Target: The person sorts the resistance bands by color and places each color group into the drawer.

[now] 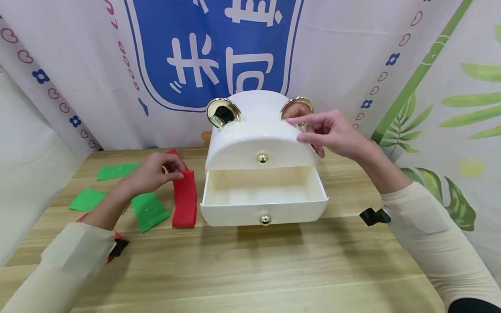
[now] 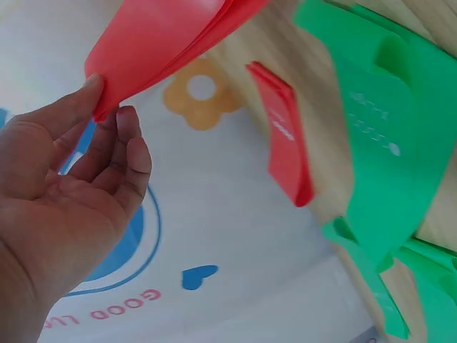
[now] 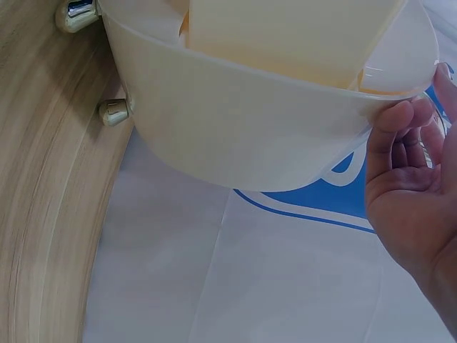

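Between the thumb and index finger of my left hand (image 1: 156,171) I pinch the upper end of a folded red sheet (image 1: 185,202), which hangs down left of a white drawer box (image 1: 256,117). In the left wrist view the red sheet (image 2: 161,46) looks thin and layered. The box has round gold-rimmed ears and gold ball knobs. Its lower drawer (image 1: 231,214) is pulled out, and its pale inside shows no contents. My right hand (image 1: 332,134) touches the box's upper right side, near the right ear, with loosely bent fingers. Its fingertips rest against the white shell in the right wrist view.
Several folded green sheets (image 1: 149,211) lie on the wooden table (image 1: 250,274) at the left. Another folded red piece (image 2: 287,132) lies near the table's back edge. Partly under my left forearm, more red shows. A printed white cloth (image 1: 344,52) hangs behind the table.
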Demonstrator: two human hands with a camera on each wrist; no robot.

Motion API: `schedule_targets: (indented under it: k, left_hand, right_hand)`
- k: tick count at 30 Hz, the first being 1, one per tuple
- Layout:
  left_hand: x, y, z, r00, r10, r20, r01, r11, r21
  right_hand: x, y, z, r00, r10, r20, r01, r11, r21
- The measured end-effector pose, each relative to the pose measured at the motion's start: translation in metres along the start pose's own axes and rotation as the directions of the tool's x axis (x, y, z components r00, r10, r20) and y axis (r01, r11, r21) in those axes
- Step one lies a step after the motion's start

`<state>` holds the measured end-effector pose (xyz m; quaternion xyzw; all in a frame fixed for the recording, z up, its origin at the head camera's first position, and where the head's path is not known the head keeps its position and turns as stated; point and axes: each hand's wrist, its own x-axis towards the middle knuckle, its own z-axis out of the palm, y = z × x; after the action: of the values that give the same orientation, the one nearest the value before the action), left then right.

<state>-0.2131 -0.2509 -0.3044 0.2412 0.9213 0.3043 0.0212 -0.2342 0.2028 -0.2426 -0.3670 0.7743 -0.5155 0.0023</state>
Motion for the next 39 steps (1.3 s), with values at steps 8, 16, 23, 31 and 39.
schedule_targets:
  k: [8,16,23,31,39]
  left_hand:
    - [-0.004,0.023,-0.009,0.992,-0.047,-0.114,0.043,0.999,-0.033]
    - [-0.008,0.042,-0.021,0.970,-0.055,-0.235,0.028,0.993,-0.117]
    - [-0.012,0.063,-0.031,0.937,-0.037,-0.348,-0.023,0.986,-0.166]
    - [-0.017,0.093,-0.044,0.869,0.043,-0.493,-0.161,0.967,-0.199]
    - [-0.023,0.126,-0.049,0.799,0.151,-0.582,-0.329,0.920,-0.213]
  right_hand:
    - [0.000,-0.001,0.000,1.000,0.006,0.002,-0.006,1.000,-0.003]
    - [0.000,0.000,0.000,1.000,0.008,0.001,-0.008,1.000,0.002]
    - [0.001,0.000,0.000,1.000,0.004,0.003,-0.004,1.000,0.002]
    - [0.001,0.001,-0.001,1.000,-0.002,0.001,0.002,1.000,0.001]
    - [0.001,0.001,-0.001,1.000,-0.006,0.001,0.006,1.000,0.003]
